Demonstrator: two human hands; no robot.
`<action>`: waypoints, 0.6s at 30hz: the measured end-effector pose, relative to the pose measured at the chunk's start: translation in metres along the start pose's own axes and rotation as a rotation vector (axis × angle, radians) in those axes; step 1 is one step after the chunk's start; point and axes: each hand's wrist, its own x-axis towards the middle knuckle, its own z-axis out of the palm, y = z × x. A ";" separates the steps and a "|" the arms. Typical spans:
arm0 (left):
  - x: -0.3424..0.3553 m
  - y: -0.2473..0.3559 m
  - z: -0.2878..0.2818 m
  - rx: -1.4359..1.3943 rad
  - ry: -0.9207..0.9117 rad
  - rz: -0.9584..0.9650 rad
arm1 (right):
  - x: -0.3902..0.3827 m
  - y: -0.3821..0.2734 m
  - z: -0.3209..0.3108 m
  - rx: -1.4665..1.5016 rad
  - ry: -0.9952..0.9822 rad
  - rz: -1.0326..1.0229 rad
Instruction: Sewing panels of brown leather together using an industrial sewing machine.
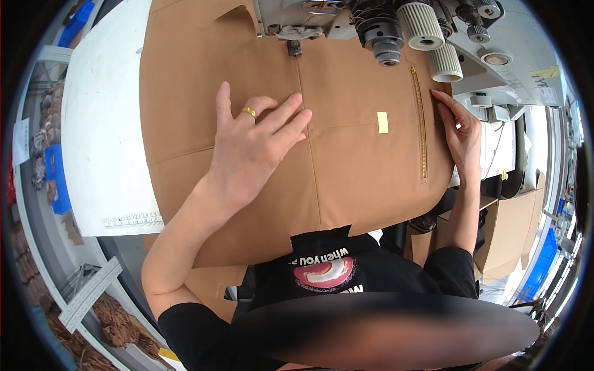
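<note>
A large tan leather-like panel lies over the white table and hangs toward my lap. Its centre seam runs up to the presser foot of a sewing machine. My left hand, wearing a gold-coloured ring, is over the panel left of this seam, fingers spread. At the panel's right edge, my right hand has its fingertips closed on the material; its lower fingers are partly hidden. Beside it is a gold-coloured zipper, with a small yellow strip to its left.
Ribbed thread tension knobs jut out above the panel. The white table extends left, with a printed ruler near its front edge. Shelving with blue bins stands beyond. At the lower right is an opened cardboard box.
</note>
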 end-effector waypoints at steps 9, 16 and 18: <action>-0.005 0.008 -0.011 -0.109 -0.115 -0.094 | 0.001 0.000 0.000 -0.095 0.048 -0.039; -0.002 0.005 -0.009 -0.119 -0.058 -0.064 | 0.003 0.002 0.002 -0.065 0.076 -0.001; -0.008 0.007 -0.004 -0.012 -0.072 -0.032 | 0.004 0.000 0.000 -0.034 0.059 0.009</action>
